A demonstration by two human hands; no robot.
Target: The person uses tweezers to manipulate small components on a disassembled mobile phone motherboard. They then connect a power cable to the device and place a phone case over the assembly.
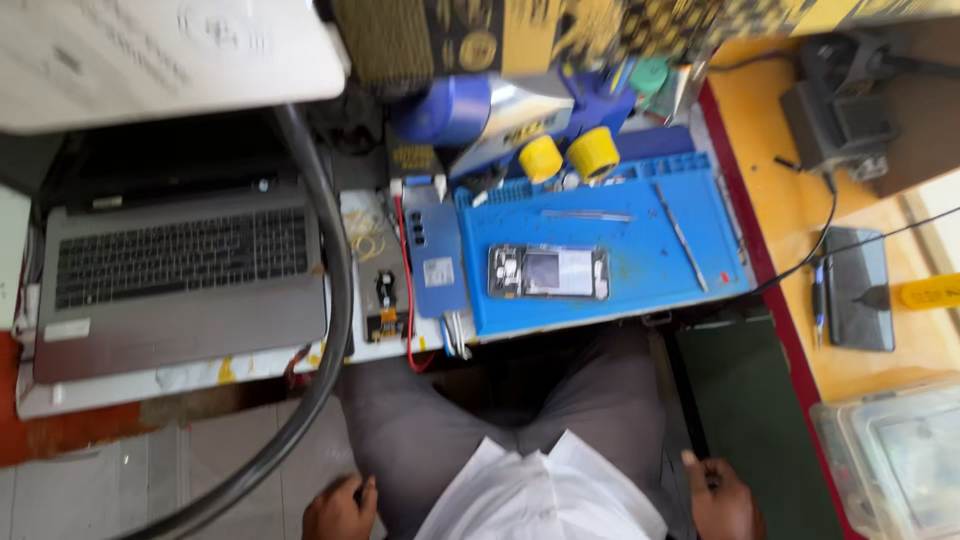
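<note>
Both hands are down at the lower edge of the view, well clear of the desk. The left hand (340, 508) sits beside the left thigh with fingers curled inward; whether it grips anything cannot be told. The right hand (722, 500) lies beside the right thigh, fingers bent around the dark edge of the seat (690, 420); how firm the hold is cannot be told. Between them are grey trousers (420, 430) and the hem of a white shirt (540, 495). On the desk, a blue rubber work mat (650, 270) occupies the near edge at centre. An opened smartphone with its back removed and inner parts exposed (548, 271) lies flat on the mat's left half, near its front edge, well apart from both hands. A pair of slim metal tweezers (585, 214) lies behind it, and a long thin metal pry tool (682, 238) lies to its right. Two rolls of yellow tape (570, 157) stand at the mat's rear edge. A blue phone back cover (436, 262) lies just beside the mat's left edge. A grey open laptop (180, 280) fills the desk's left end. A dark phone on a cable (858, 288) rests on the orange surface (780, 210) to the right.
</note>
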